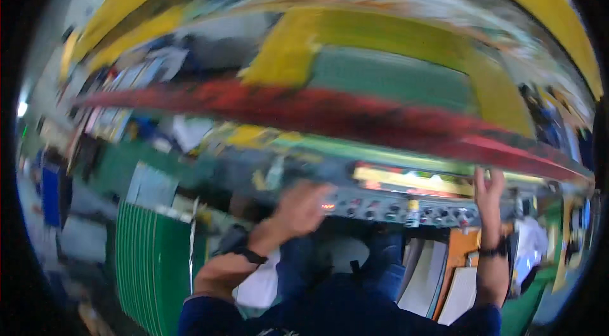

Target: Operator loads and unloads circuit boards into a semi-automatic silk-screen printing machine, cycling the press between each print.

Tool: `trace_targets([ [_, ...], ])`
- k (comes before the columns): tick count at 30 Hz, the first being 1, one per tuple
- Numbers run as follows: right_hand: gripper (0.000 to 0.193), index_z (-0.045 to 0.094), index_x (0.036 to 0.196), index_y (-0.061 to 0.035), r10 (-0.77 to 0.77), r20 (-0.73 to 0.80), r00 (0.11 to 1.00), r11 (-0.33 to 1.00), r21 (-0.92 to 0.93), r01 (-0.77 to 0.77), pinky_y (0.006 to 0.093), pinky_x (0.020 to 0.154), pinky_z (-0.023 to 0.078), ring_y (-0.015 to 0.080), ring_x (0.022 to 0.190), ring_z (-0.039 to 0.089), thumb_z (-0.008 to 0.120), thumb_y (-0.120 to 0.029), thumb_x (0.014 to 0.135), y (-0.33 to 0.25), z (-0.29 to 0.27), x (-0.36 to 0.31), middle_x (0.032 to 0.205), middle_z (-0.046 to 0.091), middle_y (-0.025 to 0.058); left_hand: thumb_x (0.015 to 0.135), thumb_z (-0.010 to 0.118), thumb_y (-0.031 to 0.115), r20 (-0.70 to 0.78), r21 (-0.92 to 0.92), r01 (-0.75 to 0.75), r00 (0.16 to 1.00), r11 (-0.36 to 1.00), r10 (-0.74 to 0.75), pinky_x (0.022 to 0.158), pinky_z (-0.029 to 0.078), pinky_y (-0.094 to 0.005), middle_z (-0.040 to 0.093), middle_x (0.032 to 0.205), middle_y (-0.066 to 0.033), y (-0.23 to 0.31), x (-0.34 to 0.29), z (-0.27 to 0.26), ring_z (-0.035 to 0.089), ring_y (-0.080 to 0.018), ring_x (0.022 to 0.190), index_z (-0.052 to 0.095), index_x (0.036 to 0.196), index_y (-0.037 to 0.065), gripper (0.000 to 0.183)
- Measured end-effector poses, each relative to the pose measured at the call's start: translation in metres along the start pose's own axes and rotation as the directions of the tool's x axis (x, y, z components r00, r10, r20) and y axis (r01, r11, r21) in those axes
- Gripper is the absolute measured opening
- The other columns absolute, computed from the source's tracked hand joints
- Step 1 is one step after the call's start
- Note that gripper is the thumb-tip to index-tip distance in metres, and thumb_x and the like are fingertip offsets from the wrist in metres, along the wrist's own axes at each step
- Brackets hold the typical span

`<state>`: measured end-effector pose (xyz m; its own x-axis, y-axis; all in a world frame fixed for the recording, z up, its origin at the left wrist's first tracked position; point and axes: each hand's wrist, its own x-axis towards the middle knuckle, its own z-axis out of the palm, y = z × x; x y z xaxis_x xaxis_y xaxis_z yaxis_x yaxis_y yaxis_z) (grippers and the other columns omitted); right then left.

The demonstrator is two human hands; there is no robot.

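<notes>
My left hand (303, 206) is smeared by motion at the left end of a grey control panel (371, 206) with rows of knobs and a small red-lit display. Its fingers cannot be made out. My right hand (488, 188) reaches up past the panel's right end, two fingers stretched and apart at the bright ledge under a long red beam (355, 114). Whether it touches the ledge is unclear. Between the hands, a small white bottle with a yellow label (412, 214) stands at the panel. Above it runs a lit yellow-and-red strip (412, 182).
The worn red beam crosses the whole view in front of me. Beyond it are yellow frame parts (285, 50) around a green panel (387, 76). A ribbed green cabinet (143, 260) stands at left. Papers and binders (425, 269) sit low at right. Much is blurred.
</notes>
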<state>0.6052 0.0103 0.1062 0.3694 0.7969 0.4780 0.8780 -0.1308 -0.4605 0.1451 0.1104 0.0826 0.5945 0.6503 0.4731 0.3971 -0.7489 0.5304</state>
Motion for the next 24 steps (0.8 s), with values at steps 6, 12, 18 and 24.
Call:
trace_targets([
  [6,0.018,0.062,0.098,0.0014,-0.059,0.432,0.900,0.997,0.065,0.034,0.0426,0.082,0.043,0.0368,0.089,0.057,0.057,-0.011,0.086,0.007,0.021,-0.224,0.091,0.061,0.0173,0.088,0.054,0.020,0.438,-0.242,0.162,0.898,0.957,-0.041,0.083,0.048,-0.0424,0.062,0.098,-0.0166,0.027,-0.122,0.114,0.059,-0.0341,0.095,0.057,0.111,0.005,0.028],
  [12,0.030,0.063,0.097,0.0009,0.172,0.251,0.953,0.985,-0.038,-0.168,0.0423,0.085,0.043,0.0362,0.091,0.057,0.054,-0.027,0.089,0.110,-0.010,-0.332,0.095,0.063,0.0187,0.087,0.054,0.022,0.655,-0.194,0.186,0.755,0.963,-0.013,0.084,0.048,-0.0449,0.062,0.101,-0.0167,0.035,-0.154,0.140,0.059,-0.0356,0.097,0.057,0.112,0.006,0.029],
  [18,0.020,0.058,0.076,-0.0056,0.315,0.310,0.897,0.721,-0.693,-0.014,0.0459,0.065,0.042,0.0349,0.073,0.055,0.056,-0.026,0.079,0.176,-0.067,-0.380,0.076,0.057,0.0158,0.087,0.055,0.026,0.660,-0.112,0.263,0.740,0.958,-0.126,0.084,0.049,-0.0424,0.065,0.105,-0.0132,0.047,-0.129,0.129,0.060,-0.0320,0.099,0.061,0.111,0.009,0.030],
  [24,0.056,0.052,0.122,-0.0075,0.684,0.148,0.714,0.635,-0.603,-0.483,0.0476,0.100,0.036,0.0355,0.121,0.042,0.066,-0.028,0.072,0.169,-0.072,-0.390,0.130,0.048,0.0144,0.083,0.061,0.013,0.661,-0.183,0.217,0.749,0.959,-0.044,0.078,0.050,-0.0398,0.066,0.095,-0.0153,0.066,-0.114,0.121,0.062,-0.0330,0.089,0.062,0.104,0.005,0.023],
])
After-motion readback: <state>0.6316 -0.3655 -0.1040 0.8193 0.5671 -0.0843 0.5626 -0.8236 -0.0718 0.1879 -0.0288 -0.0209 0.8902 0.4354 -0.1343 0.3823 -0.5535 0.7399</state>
